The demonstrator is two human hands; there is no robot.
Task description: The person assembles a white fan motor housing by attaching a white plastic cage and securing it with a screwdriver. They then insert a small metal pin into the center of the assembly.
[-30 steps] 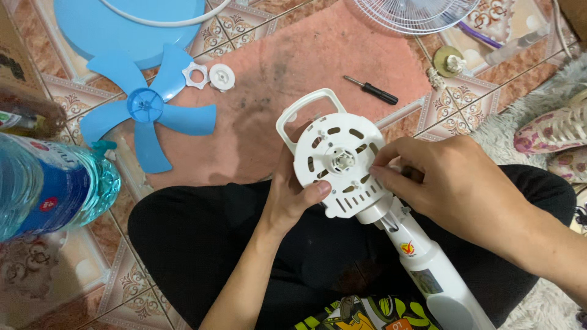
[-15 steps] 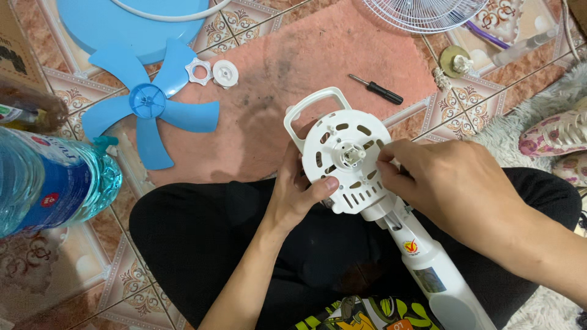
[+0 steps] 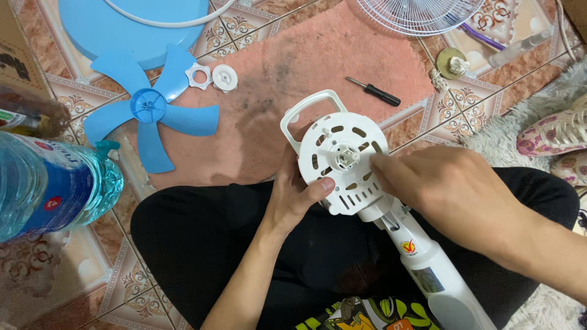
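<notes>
Cloth: a pink cloth [image 3: 287, 67] is being spread over the tiled floor [image 3: 79, 269].
Blade: a blue fan blade [image 3: 150, 110] with 5 vanes is being left at its edge.
Motor housing: a white fan motor housing [image 3: 342, 162] is being held over the lap.
Left hand [image 3: 296, 192]: fingers are being closed around the housing's rim.
Right hand [image 3: 446, 186]: fingertips are being pressed beside the hub.
Screwdriver [image 3: 374, 91]: is lying on the cloth.

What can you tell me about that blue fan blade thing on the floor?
The blue fan blade looks like plastic, with a round hub in the middle and curved blades spreading out from it. It lies flat on the tiled floor, partly over the edge of the pink mat, beside two small white rings. No hand touches it.
</notes>
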